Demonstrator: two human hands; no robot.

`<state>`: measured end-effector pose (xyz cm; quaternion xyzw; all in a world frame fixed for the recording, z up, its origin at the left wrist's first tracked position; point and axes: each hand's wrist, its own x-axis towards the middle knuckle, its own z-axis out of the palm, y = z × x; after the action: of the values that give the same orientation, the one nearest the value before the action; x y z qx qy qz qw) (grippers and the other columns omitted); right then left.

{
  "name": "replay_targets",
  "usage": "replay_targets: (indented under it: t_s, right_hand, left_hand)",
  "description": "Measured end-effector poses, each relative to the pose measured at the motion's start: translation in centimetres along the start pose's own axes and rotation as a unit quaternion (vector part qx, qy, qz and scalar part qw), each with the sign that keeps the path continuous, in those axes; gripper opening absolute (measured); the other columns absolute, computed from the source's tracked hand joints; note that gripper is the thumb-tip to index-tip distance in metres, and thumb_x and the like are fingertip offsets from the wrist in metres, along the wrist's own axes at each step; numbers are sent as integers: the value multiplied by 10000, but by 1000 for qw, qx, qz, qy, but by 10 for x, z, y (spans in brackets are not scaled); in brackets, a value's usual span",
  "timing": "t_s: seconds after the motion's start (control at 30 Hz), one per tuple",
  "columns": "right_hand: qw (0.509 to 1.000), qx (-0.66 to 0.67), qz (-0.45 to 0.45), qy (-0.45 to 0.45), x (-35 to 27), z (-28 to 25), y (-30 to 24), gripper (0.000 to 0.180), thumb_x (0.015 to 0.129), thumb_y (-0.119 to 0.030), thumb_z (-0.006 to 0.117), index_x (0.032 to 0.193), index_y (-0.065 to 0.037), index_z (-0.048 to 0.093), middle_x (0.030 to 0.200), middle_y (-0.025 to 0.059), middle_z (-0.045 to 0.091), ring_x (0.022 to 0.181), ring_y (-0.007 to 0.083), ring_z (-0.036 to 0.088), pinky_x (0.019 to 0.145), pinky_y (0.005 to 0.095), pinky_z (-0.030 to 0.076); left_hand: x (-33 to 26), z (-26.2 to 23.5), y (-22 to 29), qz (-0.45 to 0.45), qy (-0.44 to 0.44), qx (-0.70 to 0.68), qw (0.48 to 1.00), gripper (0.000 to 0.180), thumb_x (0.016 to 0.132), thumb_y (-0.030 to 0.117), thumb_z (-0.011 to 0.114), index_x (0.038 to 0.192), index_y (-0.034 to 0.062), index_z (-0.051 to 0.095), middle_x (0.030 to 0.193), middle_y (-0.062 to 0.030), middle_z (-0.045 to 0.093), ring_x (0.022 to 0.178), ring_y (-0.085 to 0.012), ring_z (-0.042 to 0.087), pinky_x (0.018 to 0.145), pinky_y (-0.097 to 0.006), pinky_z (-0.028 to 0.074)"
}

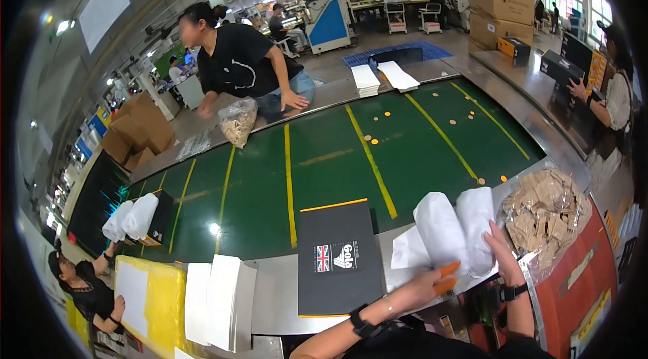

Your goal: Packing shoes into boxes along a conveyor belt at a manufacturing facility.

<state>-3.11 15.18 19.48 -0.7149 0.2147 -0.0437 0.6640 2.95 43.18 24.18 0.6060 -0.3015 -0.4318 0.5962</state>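
Note:
Two plump bundles wrapped in white paper lie side by side at the belt's near edge, a left bundle (440,227) and a right bundle (476,221). My right hand (503,251) is curved round the outer side of the right bundle. Orange covers sit on the fingers of my left hand (425,286), which reach out straight against the bundles' near end. What is inside the paper is hidden. A flat white sheet (408,249) shows beside the left bundle. To the left lies a black box (337,258) with orange edges and a printed flag.
The green belt (317,177) has yellow cross lines and scattered small discs. A bag of brown paper packets (545,210) sits at the right. White paper stacks (229,301) and a yellow-wrapped pack (152,291) stand at the left. Co-workers stand across the belt and at both ends.

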Motion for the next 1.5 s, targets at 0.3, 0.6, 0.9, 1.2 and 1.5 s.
replay_targets:
  t_s: [0.3, 0.6, 0.9, 1.2, 1.5]
  right_hand:
    - [892, -384, -237, 10, -84, 63, -71, 688, 816, -290, 726, 1392, -34, 450, 1545, 261, 196, 1443, 364, 186, 1143, 443, 209]
    - [941, -176, -195, -211, -61, 151, -53, 781, 705, -381, 821, 1341, -50, 512, 1468, 390, 203, 1360, 472, 315, 1078, 430, 332]
    - [875, -275, -251, -310, -69, 187, -47, 718, 683, -116, 792, 1325, 5, 493, 1528, 340, 64, 1350, 465, 339, 1068, 397, 361]
    - [920, -156, -202, -297, -53, 173, -54, 858, 553, -142, 803, 1349, -47, 496, 1563, 235, 158, 1379, 398, 325, 1088, 417, 344]
    - [838, -324, -255, -357, -65, 196, -68, 743, 664, -203, 808, 1331, -59, 515, 1541, 248, 193, 1330, 455, 343, 1069, 451, 351]
  left_hand:
    - [-138, -147, 9, 1, 477, 86, 875, 743, 941, 161, 578, 1516, 42, 122, 1501, -208, 327, 1191, -206, 511, 962, -308, 447]
    - [-157, -68, -30, 40, 345, -237, 907, 851, 864, 38, 636, 1542, 109, 126, 1476, -113, 296, 1127, -132, 474, 924, -257, 432]
    - [-211, -111, -48, -78, 508, -28, 857, 729, 897, 291, 646, 1442, -34, 288, 1354, -218, 458, 936, -211, 596, 819, -345, 496]
    - [-162, -82, -54, 4, 439, 31, 898, 802, 921, 481, 560, 1495, 35, 221, 1506, -269, 199, 1420, -368, 188, 1161, -397, 190]
    - [-254, -104, 1, -9, 488, -175, 855, 636, 886, 263, 682, 1404, 48, 382, 1101, -81, 635, 953, -114, 625, 791, -239, 522]
